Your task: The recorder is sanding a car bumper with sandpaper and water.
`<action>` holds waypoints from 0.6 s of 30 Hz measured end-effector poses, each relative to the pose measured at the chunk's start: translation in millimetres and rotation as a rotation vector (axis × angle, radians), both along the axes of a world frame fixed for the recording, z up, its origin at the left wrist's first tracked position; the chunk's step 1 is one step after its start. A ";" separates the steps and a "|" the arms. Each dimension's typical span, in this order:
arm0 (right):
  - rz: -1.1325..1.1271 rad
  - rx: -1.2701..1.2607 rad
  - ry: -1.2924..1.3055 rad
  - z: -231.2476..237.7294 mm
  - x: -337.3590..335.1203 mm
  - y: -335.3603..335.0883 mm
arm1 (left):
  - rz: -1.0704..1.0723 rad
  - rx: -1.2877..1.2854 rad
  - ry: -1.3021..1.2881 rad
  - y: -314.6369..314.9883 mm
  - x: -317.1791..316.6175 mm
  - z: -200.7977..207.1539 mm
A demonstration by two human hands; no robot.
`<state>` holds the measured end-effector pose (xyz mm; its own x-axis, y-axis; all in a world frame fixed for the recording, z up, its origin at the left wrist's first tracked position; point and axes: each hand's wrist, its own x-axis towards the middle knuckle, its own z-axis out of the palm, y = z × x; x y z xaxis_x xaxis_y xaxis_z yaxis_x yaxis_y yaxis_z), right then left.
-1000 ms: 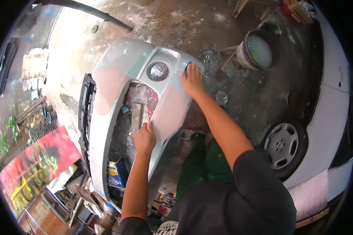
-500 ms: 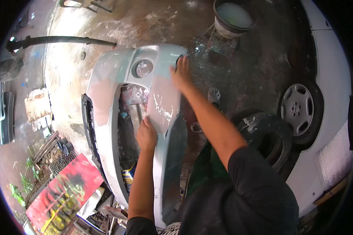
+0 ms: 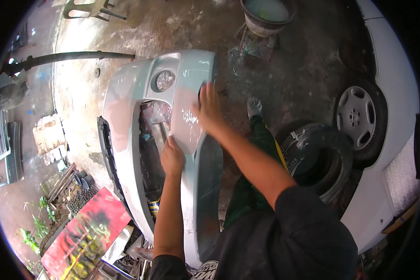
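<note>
The right hand (image 3: 209, 111) lies flat with fingers spread on the pale filler patch of the bumper (image 3: 126, 93), gripping nothing that shows. The left hand (image 3: 172, 157) curls its fingers over the rim of the bumper's middle opening, just below that patch. The grey bumper stands tilted on the concrete floor (image 3: 303, 70), fog lamp (image 3: 164, 80) near its top. A loose tyre (image 3: 319, 158) lies right, beside a white car (image 3: 392, 107). A bucket (image 3: 268, 16) stands beyond.

Silver-grey car bumper (image 3: 126, 98), detached, propped up off the concrete floor. Round fog lamp (image 3: 164, 80) still fitted. Pinkish sanded patches on its face, central grille opening bare, paint scuffed and blotchy.
</note>
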<state>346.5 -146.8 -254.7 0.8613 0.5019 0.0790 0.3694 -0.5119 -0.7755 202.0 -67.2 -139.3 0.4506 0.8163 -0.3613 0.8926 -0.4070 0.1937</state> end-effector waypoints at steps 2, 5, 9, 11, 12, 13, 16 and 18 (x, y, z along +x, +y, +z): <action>0.200 -0.026 0.026 39.7 -72.0 -38.5 | 0.033 -0.027 0.054 1.4 -5.2 2.3; 0.431 -0.070 0.053 63.0 -76.9 -73.7 | 0.034 -0.053 0.023 -2.6 -2.0 5.2; 0.096 -0.128 0.008 -0.2 62.7 -17.4 | 0.003 -0.041 -0.014 -13.0 17.2 1.3; 0.035 -0.165 0.042 -1.8 76.6 -2.7 | 0.011 -0.059 -0.013 -10.6 14.6 0.7; 0.057 -0.178 -0.031 0.3 63.1 -5.5 | 0.009 -0.060 -0.016 -11.0 14.3 0.6; 0.092 -0.180 -0.101 3.8 40.7 -3.6 | 0.027 -0.044 0.007 -6.9 8.5 -0.4; 0.451 -0.121 -0.103 58.8 -65.4 -45.9 | 0.081 -0.041 0.044 1.9 -8.4 2.4; 0.509 -0.102 -0.092 58.4 -50.1 -55.6 | 0.081 -0.064 0.041 1.7 -4.8 3.9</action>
